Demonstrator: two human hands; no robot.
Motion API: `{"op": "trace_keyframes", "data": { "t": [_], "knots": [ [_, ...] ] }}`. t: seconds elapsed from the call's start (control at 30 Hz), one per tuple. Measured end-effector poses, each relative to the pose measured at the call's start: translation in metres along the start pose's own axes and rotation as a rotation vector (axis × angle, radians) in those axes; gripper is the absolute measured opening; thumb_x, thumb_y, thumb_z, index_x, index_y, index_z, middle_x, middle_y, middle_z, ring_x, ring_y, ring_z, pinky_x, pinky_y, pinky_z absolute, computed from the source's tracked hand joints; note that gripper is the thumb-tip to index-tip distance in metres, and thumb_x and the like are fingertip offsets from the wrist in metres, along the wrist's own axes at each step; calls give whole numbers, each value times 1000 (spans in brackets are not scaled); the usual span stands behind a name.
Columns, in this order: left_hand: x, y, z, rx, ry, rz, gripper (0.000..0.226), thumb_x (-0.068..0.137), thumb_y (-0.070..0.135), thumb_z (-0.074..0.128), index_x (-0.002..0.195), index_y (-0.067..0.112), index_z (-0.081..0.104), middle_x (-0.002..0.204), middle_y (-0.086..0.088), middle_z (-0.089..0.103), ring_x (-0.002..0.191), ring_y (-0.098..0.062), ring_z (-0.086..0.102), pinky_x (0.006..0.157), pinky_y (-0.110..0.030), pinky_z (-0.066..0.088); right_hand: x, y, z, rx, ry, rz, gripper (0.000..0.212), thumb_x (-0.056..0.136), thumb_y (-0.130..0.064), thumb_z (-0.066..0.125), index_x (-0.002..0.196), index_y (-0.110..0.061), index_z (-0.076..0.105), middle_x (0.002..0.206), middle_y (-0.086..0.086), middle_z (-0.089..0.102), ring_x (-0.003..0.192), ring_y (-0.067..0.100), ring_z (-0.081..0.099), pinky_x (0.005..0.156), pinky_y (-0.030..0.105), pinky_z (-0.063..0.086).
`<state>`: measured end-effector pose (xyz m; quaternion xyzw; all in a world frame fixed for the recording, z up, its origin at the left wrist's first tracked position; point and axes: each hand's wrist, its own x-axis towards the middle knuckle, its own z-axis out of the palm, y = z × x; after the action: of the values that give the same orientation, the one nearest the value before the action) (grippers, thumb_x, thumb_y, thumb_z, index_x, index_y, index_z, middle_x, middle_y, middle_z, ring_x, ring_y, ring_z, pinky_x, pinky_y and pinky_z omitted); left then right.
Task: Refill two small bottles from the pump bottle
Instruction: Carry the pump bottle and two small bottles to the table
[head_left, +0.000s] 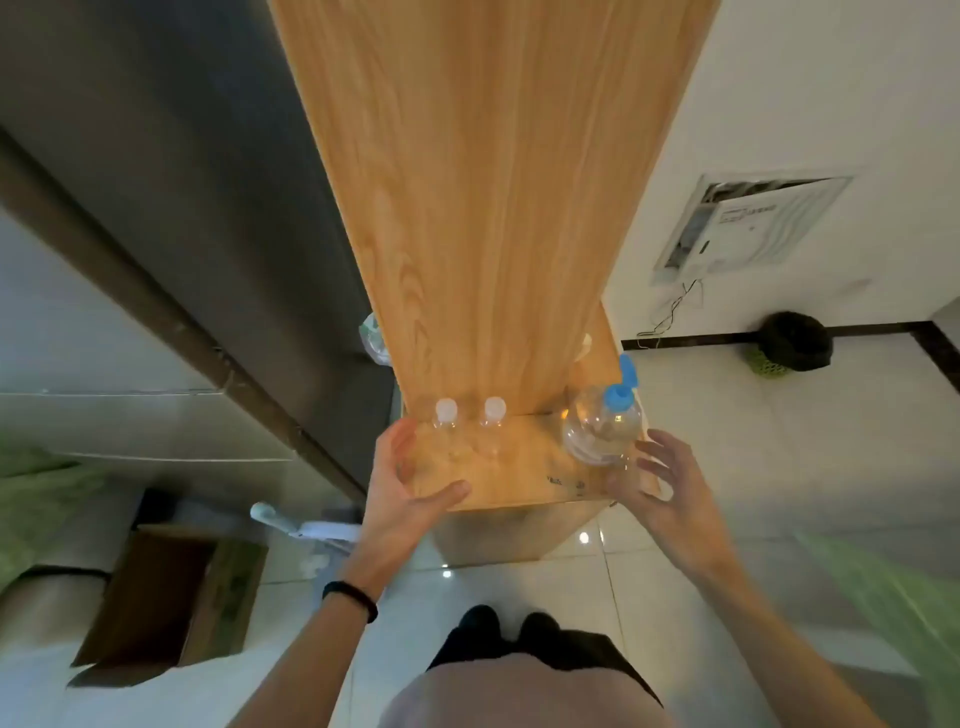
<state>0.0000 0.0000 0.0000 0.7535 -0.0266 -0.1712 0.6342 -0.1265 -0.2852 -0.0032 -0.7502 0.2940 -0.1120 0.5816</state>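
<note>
Two small bottles, the left small bottle (445, 415) and the right small bottle (493, 413), stand upright with white caps on, close to the back edge of the tabletop (519, 478) against the upright wooden panel (493, 208). The pump bottle (602, 428), clear with a blue pump head (623, 387), stands near the right edge of the tabletop. The left hand (410, 478) is spread open at the left front corner, fingers apart and holding nothing, just beside the left small bottle. The right hand (660, 483) is likewise open and empty at the right front corner, fingers near the base of the pump bottle; contact cannot be confirmed. Risk 1: the small bottles appear light, empty and narrow, so a sideways brush from the left hand would likely tip one into the other. Risk 2: the pump bottle stands near the right edge; a push from the right hand could slide it off onto the tiled floor (727, 467). Risk 3: both small bottles are capped; pumping before uncapping would spill liquid over the tabletop. Risk 4: the narrow necks demand close nozzle alignment, or liquid will run down the outside.
</note>
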Motion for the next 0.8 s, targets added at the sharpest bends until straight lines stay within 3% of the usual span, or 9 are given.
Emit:
{"op": "trace_keyframes", "data": {
  "t": [0.1,0.2,0.3,0.37,0.5,0.67,0.8],
  "knots": [
    [16,6,12,-5,-58,-3,101,70,2,96,150,28,41,152,7,50,143,-14,47,121,-35,38,16,-6,8,10,-26,17,108,54,-58,95,146,-31,46,135,-27,55,127,-7,56,87,21,59],
    [30,7,22,2,-69,-19,92,68,3,96,143,28,49,145,4,58,137,-14,56,117,-39,46,27,-7,11,38,-34,13,110,53,-60,92,148,-29,46,133,-35,54,128,-10,55,95,26,58],
    [37,5,28,40,-53,-18,82,66,5,98,133,30,59,128,16,67,117,4,64,101,-24,57,36,-9,12,66,-54,33,118,49,-68,95,149,-30,45,137,-29,56,121,-13,60,95,26,58],
    [41,2,33,55,-44,-28,77,65,9,98,129,34,63,121,20,70,112,6,66,91,-16,57,40,-9,13,69,-81,51,118,50,-67,97,150,-33,44,135,-27,57,115,-7,68,90,23,59],
    [48,-3,39,66,-54,-34,70,65,9,98,118,43,68,118,13,76,111,-5,71,92,-23,58,46,-8,13,48,-123,51,102,62,-50,97,149,-39,44,130,-31,59,112,9,75,84,23,63],
    [55,-2,43,132,-67,-8,63,66,3,97,108,43,71,106,29,76,99,10,70,81,-7,54,52,-6,14,0,-150,7,94,67,-35,98,145,-39,46,123,-30,65,111,13,75,88,30,64],
    [60,-2,47,156,-65,-30,57,69,2,96,97,45,72,91,37,75,86,19,70,70,-1,51,55,-3,15,-32,-162,5,98,63,-39,99,145,-41,45,123,-21,67,114,8,70,91,28,61]
  ]
}}
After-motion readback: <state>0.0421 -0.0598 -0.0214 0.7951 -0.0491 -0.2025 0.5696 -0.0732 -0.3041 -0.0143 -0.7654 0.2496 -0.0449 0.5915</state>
